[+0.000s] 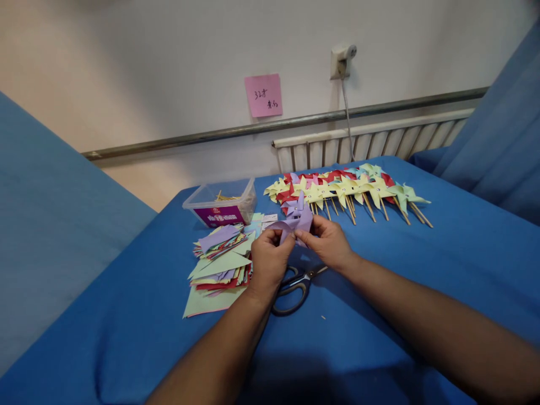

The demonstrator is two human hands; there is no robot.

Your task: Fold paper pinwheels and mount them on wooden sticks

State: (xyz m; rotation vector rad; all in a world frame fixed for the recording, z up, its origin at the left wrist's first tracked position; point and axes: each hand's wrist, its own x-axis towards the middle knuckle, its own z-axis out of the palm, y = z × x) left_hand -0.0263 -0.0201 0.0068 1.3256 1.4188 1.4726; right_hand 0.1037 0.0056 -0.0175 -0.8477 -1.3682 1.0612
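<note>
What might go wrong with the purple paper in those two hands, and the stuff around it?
The bent purple paper piece is pinched by the left hand and right hand, so it might crease or tear.

The dark-handled metal scissors lie close by, so a hand could bump them.

The uneven multicoloured paper stack beside the left hand might slide if nudged.

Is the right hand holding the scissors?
No, the scissors lie on the blue cloth, while the right hand and the left hand hold purple paper.
</note>
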